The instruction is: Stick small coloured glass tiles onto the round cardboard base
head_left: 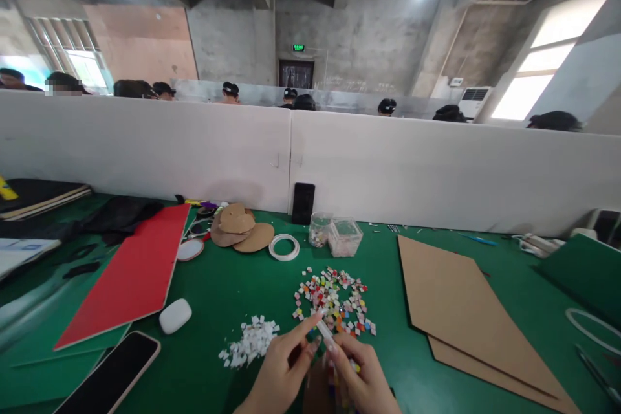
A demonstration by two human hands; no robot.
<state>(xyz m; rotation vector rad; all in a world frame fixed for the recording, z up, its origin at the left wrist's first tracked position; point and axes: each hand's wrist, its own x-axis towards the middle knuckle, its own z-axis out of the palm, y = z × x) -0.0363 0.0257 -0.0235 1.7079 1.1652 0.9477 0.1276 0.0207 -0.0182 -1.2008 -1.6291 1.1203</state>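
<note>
My left hand (281,365) and my right hand (361,375) meet at the near edge of the green table (218,284). The fingertips of both are pinched on a small white piece (324,330), too small to name. Under my right hand lies a brown board with coloured squares stuck on it, mostly hidden. Just beyond my fingers is a heap of small coloured squares (334,301). A pile of white paper scraps (250,343) lies left of my left hand.
A red board (133,275), a white earbud case (175,315) and a black phone (114,375) lie at the left. Brown cardboard sheets (466,310) lie at the right. Tape roll (284,247), clear containers (344,236) and cardboard discs (240,228) stand near the white partition (388,168). Other people sit behind it.
</note>
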